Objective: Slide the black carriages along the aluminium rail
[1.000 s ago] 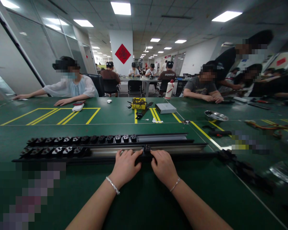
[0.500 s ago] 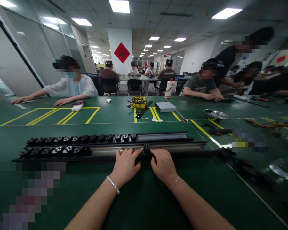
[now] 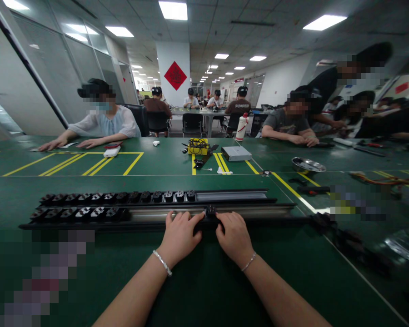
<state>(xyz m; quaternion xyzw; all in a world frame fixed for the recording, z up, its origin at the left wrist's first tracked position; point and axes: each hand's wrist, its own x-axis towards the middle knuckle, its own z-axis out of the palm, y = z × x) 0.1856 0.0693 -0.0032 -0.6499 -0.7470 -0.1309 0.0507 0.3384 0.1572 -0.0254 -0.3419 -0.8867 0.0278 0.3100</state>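
A small black socket module (image 3: pixel 210 210) sits on the near long black rail (image 3: pixel 150 213), between my two hands. My left hand (image 3: pixel 180 234) grips its left side, with the index finger against the module and other fingers resting along the rail. From the right, my right hand (image 3: pixel 236 234) presses its fingertips against the other side. Several black socket modules (image 3: pixel 83 212) stand in a row at the left end of this rail. Behind it lies a second rail (image 3: pixel 231 195), parallel, with a longer row of sockets (image 3: pixel 132 196) on its left part.
Loose black parts (image 3: pixel 354 245) lie to the right. Farther back are a yellow box with black cables (image 3: pixel 197 146), a grey box (image 3: pixel 236 153), a metal bowl (image 3: pixel 308 164) and a white bottle (image 3: pixel 241 126). Co-workers sit across the green table (image 3: pixel 163 165).
My hands stay on the socket module with little visible movement. The view has shifted slightly. Across the table at left, a co-worker's outstretched hand has drawn inward.
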